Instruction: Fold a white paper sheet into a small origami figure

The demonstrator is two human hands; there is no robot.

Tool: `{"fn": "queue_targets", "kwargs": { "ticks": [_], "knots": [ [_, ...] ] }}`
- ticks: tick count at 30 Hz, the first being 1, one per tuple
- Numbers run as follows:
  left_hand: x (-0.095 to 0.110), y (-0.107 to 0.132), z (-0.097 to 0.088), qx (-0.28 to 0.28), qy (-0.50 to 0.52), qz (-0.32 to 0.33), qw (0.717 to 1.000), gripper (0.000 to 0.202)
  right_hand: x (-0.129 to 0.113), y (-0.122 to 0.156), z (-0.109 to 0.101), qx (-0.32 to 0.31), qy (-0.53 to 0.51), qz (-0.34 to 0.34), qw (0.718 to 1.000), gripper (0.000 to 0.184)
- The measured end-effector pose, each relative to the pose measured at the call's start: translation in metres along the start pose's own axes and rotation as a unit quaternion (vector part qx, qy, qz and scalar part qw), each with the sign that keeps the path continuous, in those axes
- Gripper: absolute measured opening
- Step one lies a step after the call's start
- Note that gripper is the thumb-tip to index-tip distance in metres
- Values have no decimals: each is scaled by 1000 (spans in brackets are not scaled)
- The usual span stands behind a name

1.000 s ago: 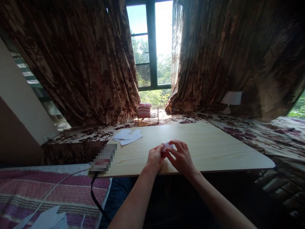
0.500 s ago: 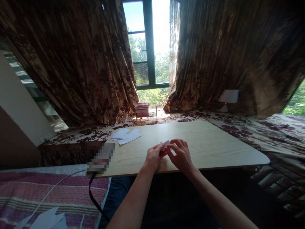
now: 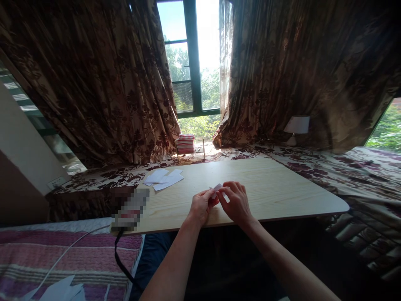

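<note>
Over the front part of the pale wooden table, a small piece of white paper is held between my two hands. My left hand grips it from the left, thumb on top and fingers curled beneath. From the right, my right hand pinches the paper's edge between thumb and index finger, its other fingers bent. The paper looks folded, but its exact shape is partly hidden by my fingers. Several white paper sheets lie overlapping at the table's left back corner.
A blurred-out object lies at the table's left edge, with a dark strap hanging down. More white papers rest on the striped quilt. Beyond the table stand a stack of red-and-white cloths and a lamp.
The view has turned slightly, so the scene sits a little further left. Both hands keep hold of the paper, with only small finger movement.
</note>
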State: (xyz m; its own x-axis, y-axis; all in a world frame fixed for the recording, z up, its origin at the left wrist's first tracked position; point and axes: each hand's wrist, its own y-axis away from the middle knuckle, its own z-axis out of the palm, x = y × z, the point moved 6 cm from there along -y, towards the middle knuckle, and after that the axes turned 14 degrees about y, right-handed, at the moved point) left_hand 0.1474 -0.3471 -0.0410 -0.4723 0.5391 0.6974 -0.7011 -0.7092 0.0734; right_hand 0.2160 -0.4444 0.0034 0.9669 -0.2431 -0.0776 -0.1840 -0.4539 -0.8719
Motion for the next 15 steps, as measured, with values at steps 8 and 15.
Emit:
{"fn": "queue_targets", "kwargs": {
  "ticks": [8, 15],
  "knots": [
    [1, 5, 4, -32, -44, 0, 999, 12, 4, 0, 1, -2, -1, 19, 1000, 8],
    [-1, 5, 3, -30, -73, 3, 997, 23, 9, 0, 3, 4, -22, 55, 998, 3]
  ]
}}
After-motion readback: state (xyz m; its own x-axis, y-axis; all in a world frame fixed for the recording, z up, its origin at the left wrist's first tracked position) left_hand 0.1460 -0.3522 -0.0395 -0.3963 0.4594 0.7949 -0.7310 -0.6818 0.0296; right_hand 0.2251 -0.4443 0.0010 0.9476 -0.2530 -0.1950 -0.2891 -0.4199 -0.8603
